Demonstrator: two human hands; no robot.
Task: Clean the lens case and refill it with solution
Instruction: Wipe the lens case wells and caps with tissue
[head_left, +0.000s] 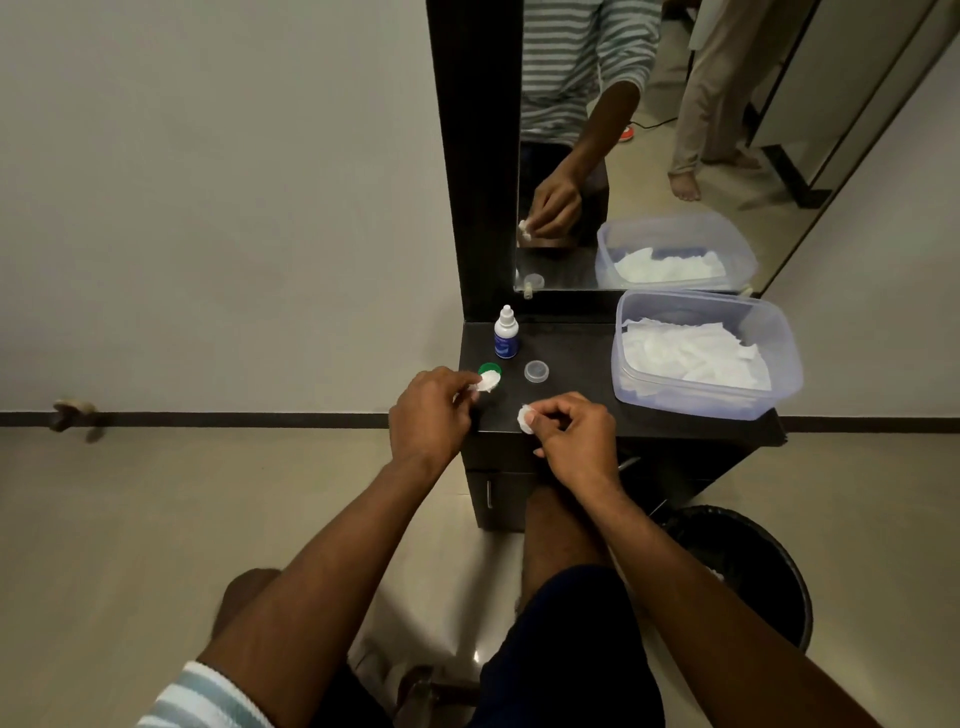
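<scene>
Hands pinching white pieces: left (428, 410) at green cap (490, 370), right (574, 436) beside clear cap (536, 371).

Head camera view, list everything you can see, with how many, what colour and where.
Small white dropper bottle with blue label: one, back left of the dark tabletop.
Green round cap: one, front left, partly under a white wad.
White tissue wad: one, pinched by the left fingers.
Clear round lid: one, mid-table.
Small white piece: one, held at the front edge; too small to identify.
Clear plastic tub of white tissues: one, right side.
Mirror: one, behind the table.
Black bin: one, floor, right.
Left hand: above the table's left edge.
Right hand: front edge.
</scene>
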